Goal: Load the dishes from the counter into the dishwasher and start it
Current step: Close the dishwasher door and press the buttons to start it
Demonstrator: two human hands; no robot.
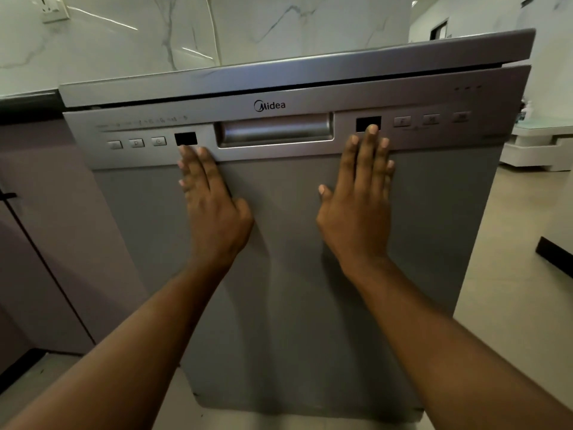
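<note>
Home kitchen: Midea dishwasher [279,212] against marble-look wall [139,35], mauve cabinets [55,228] at left, tiled floor [521,259].

Both hands lie flat on the grey dishwasher door [294,305], fingers straight and pointing up. The left hand [214,209] rests left of centre, its fingertips at the lower edge of the control panel [279,153], just under the left display [186,138]. The right hand [356,212] sits right of centre, its middle finger reaching the right display [363,120]. Between them, higher up, is the recessed handle [274,130], with the Midea logo [269,105] above it. Buttons [136,143] line the panel's far left; more buttons [431,119] sit far right. A thin dark gap runs between the door's top edge and the dishwasher top [294,72]. Behind it is a marble wall [124,41] with a socket [54,7] – a mauve cabinet [46,228] stands to the left.
</note>
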